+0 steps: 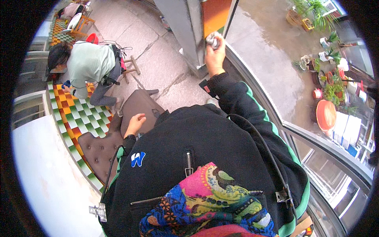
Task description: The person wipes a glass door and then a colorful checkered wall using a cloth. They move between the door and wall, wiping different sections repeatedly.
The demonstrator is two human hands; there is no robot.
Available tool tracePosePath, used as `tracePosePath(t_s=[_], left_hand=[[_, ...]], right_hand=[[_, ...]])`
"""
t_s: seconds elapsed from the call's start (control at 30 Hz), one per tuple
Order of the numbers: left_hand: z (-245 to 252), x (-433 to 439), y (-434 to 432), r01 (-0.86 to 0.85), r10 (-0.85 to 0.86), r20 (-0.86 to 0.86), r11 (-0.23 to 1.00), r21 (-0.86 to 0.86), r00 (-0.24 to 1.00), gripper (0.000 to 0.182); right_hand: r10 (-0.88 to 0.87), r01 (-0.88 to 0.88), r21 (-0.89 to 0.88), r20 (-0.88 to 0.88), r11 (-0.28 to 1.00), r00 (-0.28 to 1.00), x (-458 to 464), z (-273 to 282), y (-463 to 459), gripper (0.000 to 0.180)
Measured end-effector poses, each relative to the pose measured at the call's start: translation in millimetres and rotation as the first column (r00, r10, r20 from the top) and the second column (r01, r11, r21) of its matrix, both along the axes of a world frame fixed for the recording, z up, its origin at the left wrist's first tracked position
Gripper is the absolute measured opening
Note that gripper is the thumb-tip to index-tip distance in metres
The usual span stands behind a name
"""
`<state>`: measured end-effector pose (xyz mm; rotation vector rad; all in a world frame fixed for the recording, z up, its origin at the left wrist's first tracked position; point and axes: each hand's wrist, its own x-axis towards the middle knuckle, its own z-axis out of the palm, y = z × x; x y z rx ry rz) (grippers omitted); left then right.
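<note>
My right hand [215,56] is raised at the top centre, its fingers closed around a crumpled greyish-white cloth [213,41]. The cloth is beside a window frame [234,49] and an orange and green panel [215,14]; whether it touches either one I cannot tell. My left hand [136,124] is low at the left, over a brown upholstered chair [139,106]. Its fingers are slightly curled, and nothing shows in it. Black sleeves with green edging cover both my arms.
A person [90,59] in a pale green top bends by the tiled wall [86,114], a blue cloth in hand. Beside them is a wooden stool [133,65]. Beyond the window are potted plants [333,91] and an orange basin [326,115]. Another person [72,10] is farther back.
</note>
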<state>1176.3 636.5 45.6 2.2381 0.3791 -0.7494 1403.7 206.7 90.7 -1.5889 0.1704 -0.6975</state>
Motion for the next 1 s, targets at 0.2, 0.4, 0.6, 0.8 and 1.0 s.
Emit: tracePosePath(t_s=[0.2, 0.4, 0.6, 0.8, 1.0], left_hand=[[-8.4, -22.0, 4.7, -0.025, 0.030, -0.088, 0.998, 0.064, 0.996, 0.038], [-33.4, -39.9, -0.1, -0.017, 0.025, -0.057, 0.990, 0.138, 0.998, 0.037], [-36.4, -75.8, 3.2, -0.024, 0.046, -0.155, 0.989, 0.145, 0.987, 0.036], [-18.1, -108.4, -13.0, -0.127, 0.164, -0.200, 0.975, 0.185, 0.966, 0.038], [-16.0, -146.0, -48.1, -0.215, 0.260, -0.229, 0.955, 0.203, 0.938, 0.039]], right_hand=[[0.186, -0.039, -0.301, 0.479, 0.953, 0.858, 25.7, 118.5, -40.1, 0.039], [0.066, 0.107, -0.331, 0.472, 0.937, 0.879, 29.7, 94.0, -30.9, 0.037], [0.042, -0.041, 0.016, -0.062, 0.999, 0.997, 21.9, -41.8, -20.7, 0.040], [0.096, -0.050, 0.192, -0.239, 0.980, 0.966, 34.5, -131.2, -17.8, 0.046], [0.282, 0.050, 0.611, -0.434, 0.790, 0.856, 46.7, -203.1, -19.9, 0.056]])
